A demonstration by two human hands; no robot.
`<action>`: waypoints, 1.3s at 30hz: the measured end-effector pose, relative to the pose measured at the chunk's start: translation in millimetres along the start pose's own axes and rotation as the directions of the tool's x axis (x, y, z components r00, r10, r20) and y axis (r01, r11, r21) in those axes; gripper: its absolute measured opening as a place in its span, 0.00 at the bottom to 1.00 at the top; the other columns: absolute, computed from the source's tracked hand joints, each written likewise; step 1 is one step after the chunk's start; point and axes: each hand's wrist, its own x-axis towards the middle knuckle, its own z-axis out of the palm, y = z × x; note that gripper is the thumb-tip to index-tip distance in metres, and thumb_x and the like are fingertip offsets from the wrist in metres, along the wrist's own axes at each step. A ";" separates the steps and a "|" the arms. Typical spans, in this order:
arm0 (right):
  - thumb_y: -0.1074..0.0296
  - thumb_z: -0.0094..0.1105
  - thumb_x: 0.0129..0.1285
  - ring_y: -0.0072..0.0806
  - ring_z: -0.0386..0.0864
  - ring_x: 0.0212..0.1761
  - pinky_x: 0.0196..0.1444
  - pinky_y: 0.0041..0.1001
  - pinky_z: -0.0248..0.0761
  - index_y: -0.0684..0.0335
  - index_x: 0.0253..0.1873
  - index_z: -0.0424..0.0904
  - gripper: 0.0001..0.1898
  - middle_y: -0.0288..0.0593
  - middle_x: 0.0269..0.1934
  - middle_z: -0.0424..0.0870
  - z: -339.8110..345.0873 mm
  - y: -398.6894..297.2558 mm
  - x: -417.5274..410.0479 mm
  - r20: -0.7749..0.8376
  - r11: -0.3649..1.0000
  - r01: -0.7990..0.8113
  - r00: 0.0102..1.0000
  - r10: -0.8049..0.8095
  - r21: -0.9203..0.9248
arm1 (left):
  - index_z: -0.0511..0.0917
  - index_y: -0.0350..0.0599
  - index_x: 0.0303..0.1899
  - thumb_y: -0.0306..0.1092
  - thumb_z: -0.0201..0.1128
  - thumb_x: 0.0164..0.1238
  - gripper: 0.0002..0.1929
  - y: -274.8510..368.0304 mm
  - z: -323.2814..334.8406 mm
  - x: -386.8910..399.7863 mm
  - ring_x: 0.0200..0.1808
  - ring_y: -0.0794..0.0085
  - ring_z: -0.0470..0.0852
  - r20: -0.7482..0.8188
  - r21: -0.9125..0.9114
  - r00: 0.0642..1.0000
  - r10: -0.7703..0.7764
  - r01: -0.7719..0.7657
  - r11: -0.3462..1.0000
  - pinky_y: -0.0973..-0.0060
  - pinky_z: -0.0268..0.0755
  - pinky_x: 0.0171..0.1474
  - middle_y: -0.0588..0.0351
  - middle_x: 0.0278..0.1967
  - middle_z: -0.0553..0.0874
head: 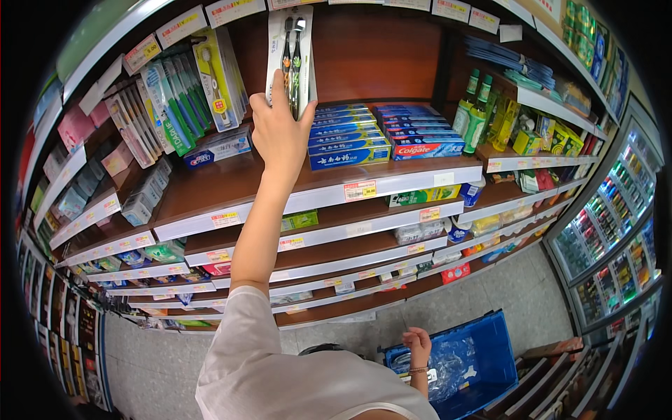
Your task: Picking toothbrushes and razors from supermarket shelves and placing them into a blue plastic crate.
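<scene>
My left hand [283,118] reaches up to a blister pack of two black toothbrushes [292,52] on the upper shelf, fingers along the lower part of the card; whether it grips the pack or only touches it I cannot tell. Right of this hand lie stacked toothpaste boxes [349,152] and Colgate toothpaste boxes [425,149]. To its left hang a yellow toothbrush pack [216,79] and green Darlie toothbrush packs [167,113], above a Crest box [219,147]. My right hand [418,344], fingers loosely curled, is low over a blue plastic crate [496,362] holding clear plastic packaging.
Shelf edges with price tags [360,190] run across in tiers. Green glass bottles [476,113] stand to the right on the upper shelf. A lit drinks cooler [604,226] is at far right, and more shelving [68,336] at far left. The tiled floor [152,367] shows below.
</scene>
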 end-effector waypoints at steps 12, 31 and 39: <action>0.72 0.48 0.67 0.21 0.79 0.29 0.30 0.18 0.72 0.62 0.45 0.77 0.07 0.38 0.32 0.83 -5.4 -1.7 -4.1 -0.043 0.996 -0.075 0.996 0.073 -0.039 | 0.60 0.46 0.65 0.49 0.69 0.54 0.39 -20.0 61.2 16.5 0.39 0.49 0.80 0.117 -0.052 0.993 -0.031 0.037 0.998 0.62 0.76 0.36 0.42 0.42 0.71; 0.63 0.53 0.66 0.24 0.80 0.30 0.30 0.23 0.73 0.61 0.40 0.78 0.09 0.40 0.31 0.82 -104.9 132.4 -37.9 -0.339 0.901 -0.412 0.835 0.433 0.134 | 0.72 0.39 0.56 0.28 0.58 0.62 0.19 55.0 -34.9 -363.9 0.53 0.51 0.74 0.954 -0.297 0.142 0.265 0.582 0.757 0.60 0.69 0.53 0.43 0.53 0.72; 0.64 0.50 0.66 0.25 0.81 0.27 0.25 0.22 0.73 0.60 0.46 0.78 0.10 0.40 0.30 0.83 -181.5 208.6 -109.0 -0.456 0.660 -0.706 0.513 0.727 0.258 | 0.80 0.33 0.33 0.39 0.58 0.56 0.15 -103.2 -62.1 -521.9 0.41 0.44 0.81 0.715 -0.194 -0.693 0.093 -0.069 0.979 0.56 0.72 0.47 0.35 0.33 0.82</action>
